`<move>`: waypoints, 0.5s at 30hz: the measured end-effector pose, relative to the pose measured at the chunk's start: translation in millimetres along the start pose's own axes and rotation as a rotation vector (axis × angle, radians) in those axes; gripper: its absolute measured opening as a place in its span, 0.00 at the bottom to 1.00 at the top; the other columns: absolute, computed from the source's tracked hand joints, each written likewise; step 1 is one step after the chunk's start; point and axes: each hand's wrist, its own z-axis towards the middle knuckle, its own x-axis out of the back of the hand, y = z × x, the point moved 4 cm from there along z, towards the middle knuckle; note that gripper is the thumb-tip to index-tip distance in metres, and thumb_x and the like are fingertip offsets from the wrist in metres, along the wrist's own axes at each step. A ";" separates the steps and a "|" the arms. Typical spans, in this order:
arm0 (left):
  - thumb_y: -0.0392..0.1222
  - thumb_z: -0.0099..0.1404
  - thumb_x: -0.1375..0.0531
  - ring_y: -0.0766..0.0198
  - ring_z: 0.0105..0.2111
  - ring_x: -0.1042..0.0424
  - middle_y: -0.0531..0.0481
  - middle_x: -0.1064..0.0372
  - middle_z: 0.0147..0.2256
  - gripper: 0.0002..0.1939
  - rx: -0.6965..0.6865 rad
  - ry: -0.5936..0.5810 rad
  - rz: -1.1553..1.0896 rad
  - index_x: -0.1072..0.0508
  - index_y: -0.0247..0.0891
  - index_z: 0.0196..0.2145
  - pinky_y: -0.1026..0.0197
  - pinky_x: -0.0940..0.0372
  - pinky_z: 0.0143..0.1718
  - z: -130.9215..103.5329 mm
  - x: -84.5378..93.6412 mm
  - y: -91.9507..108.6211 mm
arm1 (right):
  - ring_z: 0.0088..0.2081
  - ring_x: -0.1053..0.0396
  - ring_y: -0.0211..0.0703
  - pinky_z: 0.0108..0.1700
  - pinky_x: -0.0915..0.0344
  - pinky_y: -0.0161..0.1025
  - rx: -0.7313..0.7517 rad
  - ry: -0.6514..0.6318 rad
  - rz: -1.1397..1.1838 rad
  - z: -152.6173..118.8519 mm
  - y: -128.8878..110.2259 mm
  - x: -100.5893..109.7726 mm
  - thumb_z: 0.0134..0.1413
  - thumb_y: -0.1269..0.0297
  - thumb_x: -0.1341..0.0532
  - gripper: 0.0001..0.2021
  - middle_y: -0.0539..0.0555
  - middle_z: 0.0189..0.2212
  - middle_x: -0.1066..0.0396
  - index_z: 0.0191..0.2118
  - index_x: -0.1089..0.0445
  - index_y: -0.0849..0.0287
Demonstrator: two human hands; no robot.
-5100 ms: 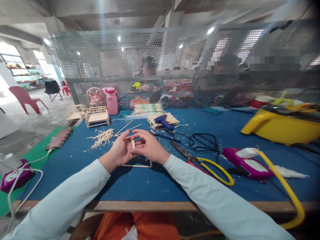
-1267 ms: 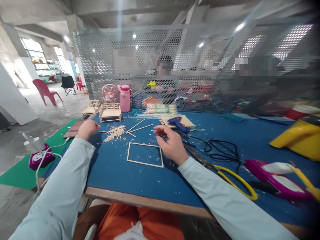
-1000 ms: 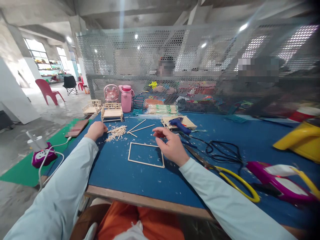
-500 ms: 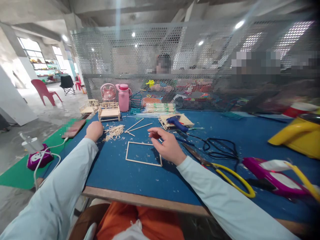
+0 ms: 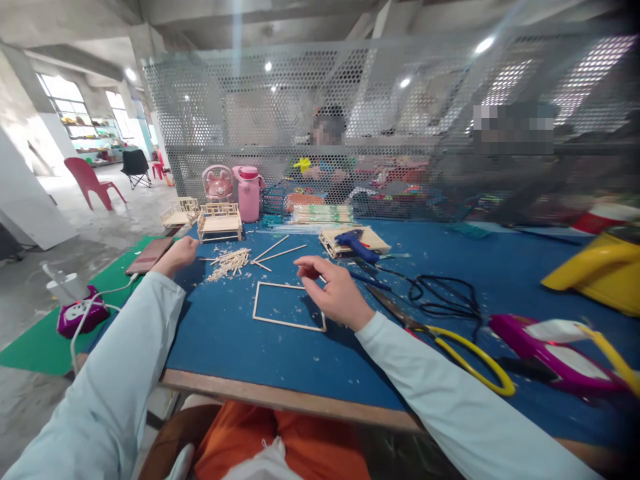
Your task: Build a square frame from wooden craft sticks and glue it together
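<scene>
My left hand [image 5: 179, 256] is closed in a loose fist above the left edge of the table; whatever its fingers hold, if anything, is hidden. To its right lies a pile of short wooden sticks [image 5: 231, 264], with a few longer sticks [image 5: 280, 254] beside it. My right hand [image 5: 336, 291] hovers over the right end of a thin rectangular stick frame [image 5: 290, 325], thumb and curled fingers apart with nothing visible between them. The hand hides the frame's upper right corner. Behind it, a blue glue gun [image 5: 357, 245] rests on a small wooden piece [image 5: 330, 246].
Two miniature wooden benches [image 5: 220, 223] and a pink bottle [image 5: 249, 197] stand at the back left. Yellow-handled scissors [image 5: 470, 353], a black cable [image 5: 445, 293] and a purple power strip [image 5: 550, 360] lie right. A perforated metal screen [image 5: 280, 127] borders the back; a person sits beyond.
My left hand has moved slightly left and back, away from the stick pile, and stays closed. My right hand holds nearly the same place over the frame.
</scene>
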 end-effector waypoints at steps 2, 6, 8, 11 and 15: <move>0.43 0.62 0.51 0.61 0.27 0.35 0.44 0.32 0.24 0.17 0.011 -0.014 0.007 0.28 0.30 0.30 0.62 0.42 0.30 0.1 -3.1 -0.2 | 0.29 0.33 0.38 0.33 0.35 0.36 0.001 -0.008 0.003 -0.2 0.5 -0.3 0.48 0.75 0.47 0.13 0.52 0.30 0.30 0.41 0.34 0.58; 0.43 0.53 0.41 0.62 0.28 0.34 0.47 0.31 0.25 0.10 -0.028 -0.072 -0.009 0.26 0.34 0.29 0.64 0.43 0.31 2.4 -14.4 5.2 | 0.29 0.33 0.38 0.33 0.35 0.36 0.004 -0.026 0.003 -0.3 0.4 -1.2 0.48 0.75 0.47 0.13 0.52 0.30 0.30 0.41 0.34 0.59; 0.42 0.49 0.38 0.63 0.28 0.34 0.49 0.31 0.24 0.08 -0.064 -0.098 -0.036 0.25 0.36 0.28 0.65 0.43 0.31 4.3 -20.7 10.4 | 0.30 0.33 0.37 0.34 0.35 0.36 0.007 -0.036 0.001 0.2 -0.4 -1.8 0.48 0.75 0.47 0.13 0.52 0.30 0.30 0.41 0.34 0.60; 0.38 0.47 0.38 0.63 0.26 0.35 0.50 0.33 0.22 0.04 -0.099 -0.111 -0.090 0.25 0.38 0.24 0.64 0.46 0.30 5.7 -26.2 17.5 | 0.30 0.33 0.37 0.35 0.35 0.36 0.014 -0.053 -0.002 1.2 -1.9 -2.7 0.47 0.76 0.47 0.13 0.52 0.30 0.30 0.40 0.34 0.60; 0.39 0.50 0.41 0.66 0.21 0.42 0.53 0.40 0.16 0.07 -0.080 -0.113 -0.201 0.30 0.37 0.18 0.63 0.50 0.26 2.8 -25.8 19.7 | 0.29 0.33 0.37 0.35 0.36 0.35 0.018 -0.057 0.008 1.1 -2.8 -3.0 0.47 0.76 0.48 0.14 0.52 0.29 0.30 0.40 0.34 0.59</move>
